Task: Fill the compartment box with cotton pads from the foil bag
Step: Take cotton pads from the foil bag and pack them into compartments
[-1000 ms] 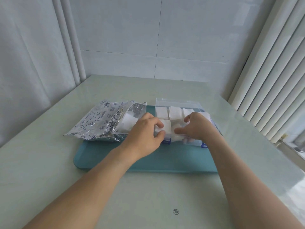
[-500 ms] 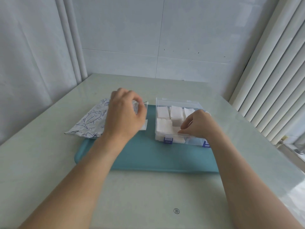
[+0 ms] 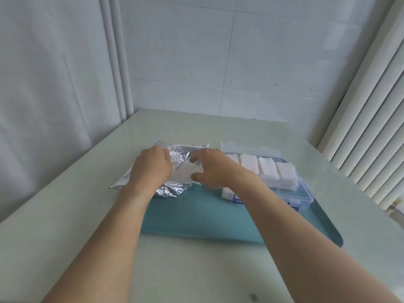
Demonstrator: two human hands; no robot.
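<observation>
Gripped with the left grip [image 3: 153,169] the far edge of the crinkled silver foil bag [image 3: 172,190], fingers curled over it. Reached with the right grip [image 3: 209,169] into the mouth of the bag, thumb and fingers spread around the white cotton pads [image 3: 183,172] inside; could not tell whether already pinched. Judged the task well advanced: found the far row of the clear, hard plastic compartment box [image 3: 306,194] packed with soft square stacks and one near compartment filled, but the near right one seemingly bare. Found bag and box side by side, near each other, on a smooth teal tray [image 3: 218,221] upon the pale glossy table [image 3: 196,270].
</observation>
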